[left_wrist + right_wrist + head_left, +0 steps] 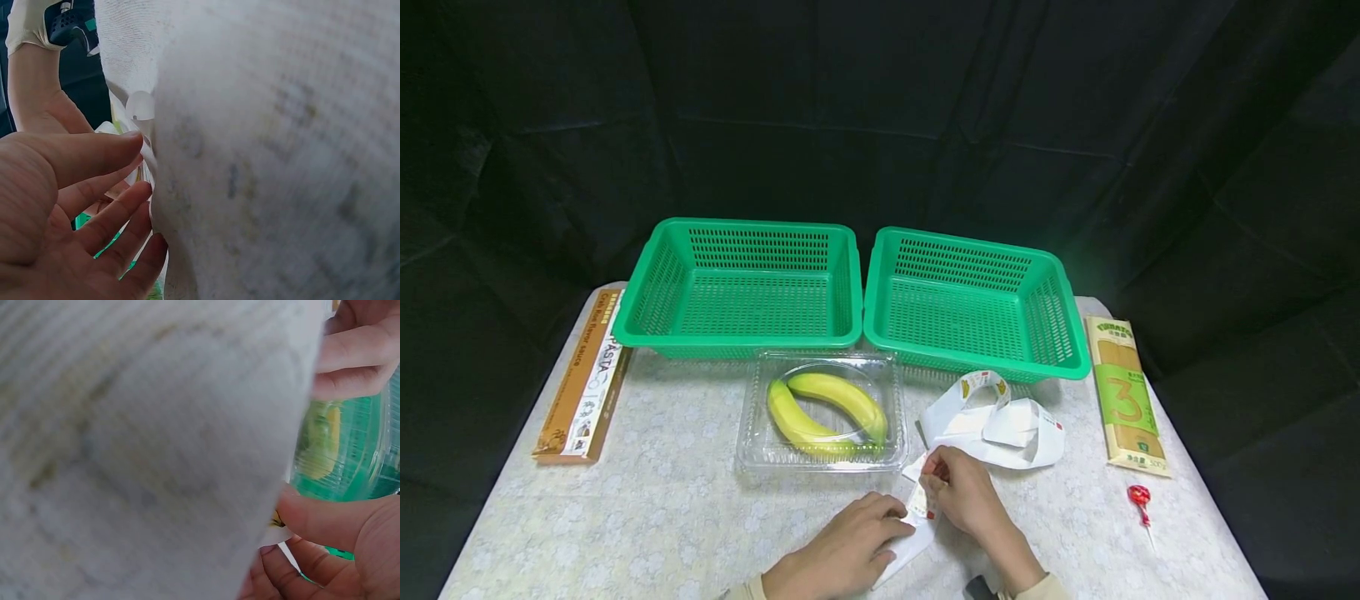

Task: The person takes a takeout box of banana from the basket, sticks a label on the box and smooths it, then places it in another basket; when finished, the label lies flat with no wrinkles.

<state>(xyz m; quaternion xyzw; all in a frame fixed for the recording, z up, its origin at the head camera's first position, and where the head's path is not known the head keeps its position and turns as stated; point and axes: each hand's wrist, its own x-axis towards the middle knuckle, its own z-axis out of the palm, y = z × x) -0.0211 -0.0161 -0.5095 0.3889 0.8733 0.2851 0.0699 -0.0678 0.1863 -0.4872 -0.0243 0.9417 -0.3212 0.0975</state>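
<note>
Fingers of the right hand (966,493): bent together, pinching the printed label strip (904,552) near the desk's front edge.
Fingers of the left hand (856,540): loosely spread, thumb apart, tips touching the strip beside the right hand.
Paper loops (1018,454): white, banana-printed, in a loose heap beyond the right hand; any join with the strip between the hands is hidden.
Clear box (747,440): mid-desk, just beyond the hands.
Bananas (838,392): two, yellow, curved, inside that box.
Lollipop (1138,495): red, by the right edge of the desk (647,525).
Noodle pack (1126,400): green band marked 3, along the same edge, beyond the lollipop.
Pasta box (578,387): orange and white, along the left edge.
Green baskets (737,341): two, side by side along the back edge.
Black cloth (850,108): behind the desk.
</note>
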